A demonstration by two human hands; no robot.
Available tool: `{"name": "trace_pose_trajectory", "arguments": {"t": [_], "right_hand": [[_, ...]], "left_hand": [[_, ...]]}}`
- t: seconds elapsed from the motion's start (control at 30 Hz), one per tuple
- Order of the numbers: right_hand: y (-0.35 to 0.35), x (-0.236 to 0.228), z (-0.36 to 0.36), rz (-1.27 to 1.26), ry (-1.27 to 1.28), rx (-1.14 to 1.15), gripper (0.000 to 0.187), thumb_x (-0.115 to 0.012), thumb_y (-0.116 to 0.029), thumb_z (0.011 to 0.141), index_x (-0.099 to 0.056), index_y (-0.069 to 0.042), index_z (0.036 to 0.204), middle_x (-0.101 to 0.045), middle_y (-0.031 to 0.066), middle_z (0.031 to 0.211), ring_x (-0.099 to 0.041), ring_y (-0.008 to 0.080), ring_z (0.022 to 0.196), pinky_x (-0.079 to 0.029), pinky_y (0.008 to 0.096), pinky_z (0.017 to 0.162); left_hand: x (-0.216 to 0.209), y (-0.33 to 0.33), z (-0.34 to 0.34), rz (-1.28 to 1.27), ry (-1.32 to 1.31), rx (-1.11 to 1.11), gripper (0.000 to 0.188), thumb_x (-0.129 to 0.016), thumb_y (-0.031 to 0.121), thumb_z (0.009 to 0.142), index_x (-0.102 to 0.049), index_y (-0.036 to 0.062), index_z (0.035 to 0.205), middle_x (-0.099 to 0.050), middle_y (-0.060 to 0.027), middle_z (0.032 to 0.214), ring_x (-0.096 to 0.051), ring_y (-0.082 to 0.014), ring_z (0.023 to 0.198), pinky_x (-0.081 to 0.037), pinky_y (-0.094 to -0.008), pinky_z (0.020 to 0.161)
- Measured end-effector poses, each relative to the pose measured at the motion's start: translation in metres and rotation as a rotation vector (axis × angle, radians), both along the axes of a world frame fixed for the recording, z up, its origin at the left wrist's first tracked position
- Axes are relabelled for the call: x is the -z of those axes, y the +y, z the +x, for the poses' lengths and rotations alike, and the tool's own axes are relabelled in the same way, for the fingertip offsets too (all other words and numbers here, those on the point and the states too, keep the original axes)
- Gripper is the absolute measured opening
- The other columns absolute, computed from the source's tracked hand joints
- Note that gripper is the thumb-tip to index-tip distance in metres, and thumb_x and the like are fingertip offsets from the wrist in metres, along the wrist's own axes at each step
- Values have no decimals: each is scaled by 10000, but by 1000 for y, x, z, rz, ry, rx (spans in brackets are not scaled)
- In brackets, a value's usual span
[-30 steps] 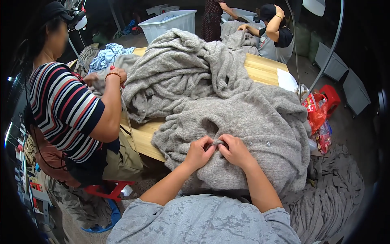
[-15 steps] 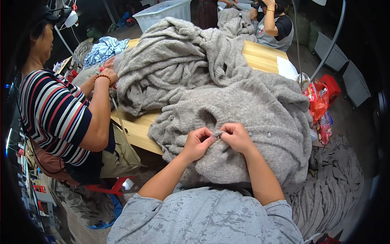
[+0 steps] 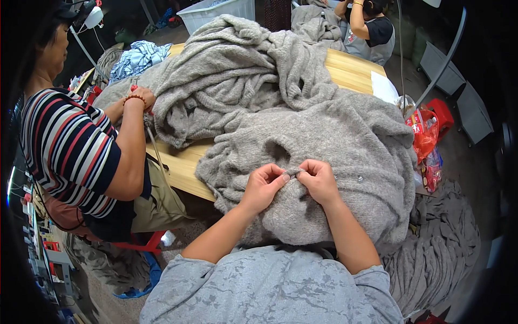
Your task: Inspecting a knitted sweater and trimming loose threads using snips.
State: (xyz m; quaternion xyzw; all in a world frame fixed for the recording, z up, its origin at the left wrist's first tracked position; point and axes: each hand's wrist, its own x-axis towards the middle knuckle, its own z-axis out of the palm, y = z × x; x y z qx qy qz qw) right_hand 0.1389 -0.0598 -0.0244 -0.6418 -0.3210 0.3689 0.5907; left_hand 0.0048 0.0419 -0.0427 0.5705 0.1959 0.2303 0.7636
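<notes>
One pinched garment [image 3: 329, 132], heap [image 3: 216, 70] behind; white bin [image 3: 221, 17]

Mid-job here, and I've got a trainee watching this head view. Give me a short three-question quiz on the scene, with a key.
1. True or false: the left hand and the right hand both pinch the grey knit garment.
2. Which lies at the right edge of the wooden table?
A) the blue-and-white cloth
B) the white sheet
C) the white tub
3. Fill in: the small shiny studs on the garment show to the ____ of the right hand.

Key: 1. True. 2. B. 3. Right.
</notes>
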Motion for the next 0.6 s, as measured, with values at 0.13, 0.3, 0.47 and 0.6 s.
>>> {"name": "trace_pose_trajectory", "arguments": {"t": [0.13,0.3,0.47,0.6], "right_hand": [[-1,3,-2,80,-60,39,43,-585,-35,737,-595,1,715,-547,-25,589,-456,14,523,-345,197,448],[-2,-7,-2,52,-312,14,39,-597,-28,729,-620,4,736,-564,-23,602,-464,19,538,-344,208,454],[0,-18,20,-56,135,-213,36,-614,-29,731,-632,-10,756,-583,-17,627,-482,21,519,-349,182,437],[-1,-12,24,-63,213,-314,63,-651,-66,768,-620,-25,804,-577,-27,655,-481,23,519,-353,167,429]], "left_hand": [[0,3,1,119,37,30,66,-618,25,847,-554,39,852,-567,36,786,-498,-10,738,-405,-176,635],[0,3,-3,343,18,20,66,-593,-3,851,-529,12,855,-562,7,831,-488,-16,726,-412,-186,634],[-11,6,-6,338,-5,150,67,-588,-7,852,-524,8,865,-560,1,844,-492,-16,735,-409,-183,632],[-8,14,-7,228,-2,247,74,-576,4,857,-529,25,910,-563,5,870,-507,-19,767,-411,-176,654]]}}
